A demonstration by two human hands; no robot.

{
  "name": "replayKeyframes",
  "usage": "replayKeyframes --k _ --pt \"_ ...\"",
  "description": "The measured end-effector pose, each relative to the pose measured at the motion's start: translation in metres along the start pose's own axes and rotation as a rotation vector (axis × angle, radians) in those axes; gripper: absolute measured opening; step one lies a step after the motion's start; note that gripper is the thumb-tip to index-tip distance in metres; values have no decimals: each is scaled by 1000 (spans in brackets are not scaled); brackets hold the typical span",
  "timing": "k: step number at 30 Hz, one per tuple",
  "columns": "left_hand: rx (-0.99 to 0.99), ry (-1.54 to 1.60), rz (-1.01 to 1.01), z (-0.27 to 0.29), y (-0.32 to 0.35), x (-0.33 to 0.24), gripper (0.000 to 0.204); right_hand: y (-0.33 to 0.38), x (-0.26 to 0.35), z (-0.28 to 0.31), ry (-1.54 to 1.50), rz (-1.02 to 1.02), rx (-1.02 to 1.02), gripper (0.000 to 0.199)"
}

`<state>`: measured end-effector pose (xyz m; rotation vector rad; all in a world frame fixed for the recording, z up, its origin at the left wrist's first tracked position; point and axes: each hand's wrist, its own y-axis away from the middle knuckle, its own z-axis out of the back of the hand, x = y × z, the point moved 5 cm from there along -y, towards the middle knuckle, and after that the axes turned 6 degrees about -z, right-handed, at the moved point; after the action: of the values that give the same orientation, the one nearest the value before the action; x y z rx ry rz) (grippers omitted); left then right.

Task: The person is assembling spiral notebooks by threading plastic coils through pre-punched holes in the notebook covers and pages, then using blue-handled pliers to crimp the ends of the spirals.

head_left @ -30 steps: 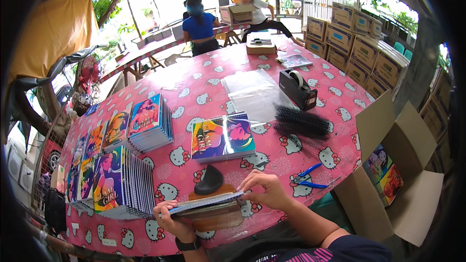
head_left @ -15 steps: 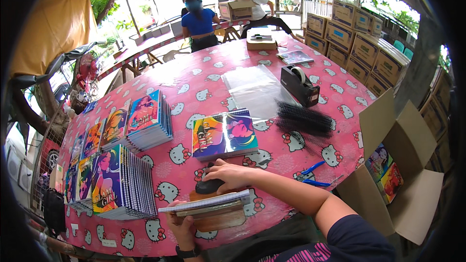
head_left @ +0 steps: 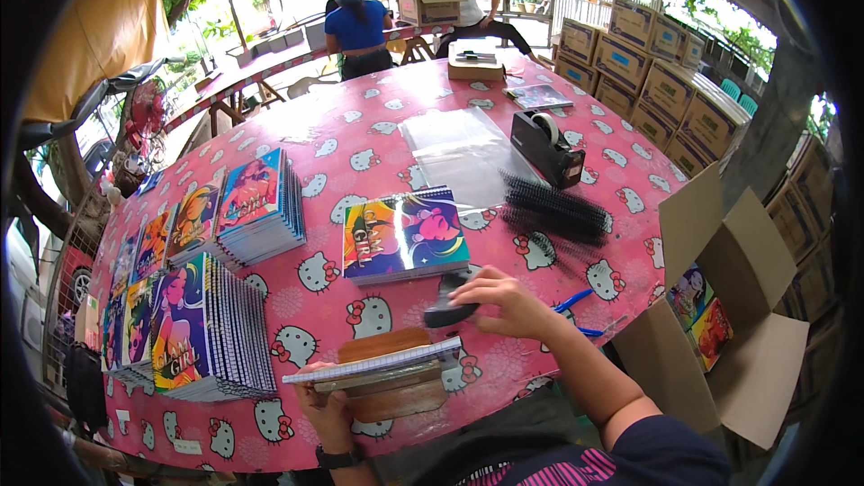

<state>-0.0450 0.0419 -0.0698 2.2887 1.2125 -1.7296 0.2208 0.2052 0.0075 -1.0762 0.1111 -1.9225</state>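
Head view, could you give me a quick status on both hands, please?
Left hand grips unbound notebook on wooden block. Right hand closed on black comb piece. Scissors beside right wrist.

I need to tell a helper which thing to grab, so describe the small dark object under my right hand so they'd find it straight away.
Start at the long table with the pink cartoon-cat cloth; near its front edge lies a single colourful spiral-bound notebook. Just in front of that, the right hand rests on a small black rounded object. Unlike the spiky black plastic binding combs and the boxy black tape dispenser farther back, it is smooth and palm-sized.
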Motion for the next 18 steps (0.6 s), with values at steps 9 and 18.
replayKeyframes --k 9,18 --pt "42 -132 56 -17 -27 -30 56 29 -70 70 331 -347 -176 28" --pt "-118 -127 -14 -21 -48 -36 27 26 -138 74 654 -547 -166 25"
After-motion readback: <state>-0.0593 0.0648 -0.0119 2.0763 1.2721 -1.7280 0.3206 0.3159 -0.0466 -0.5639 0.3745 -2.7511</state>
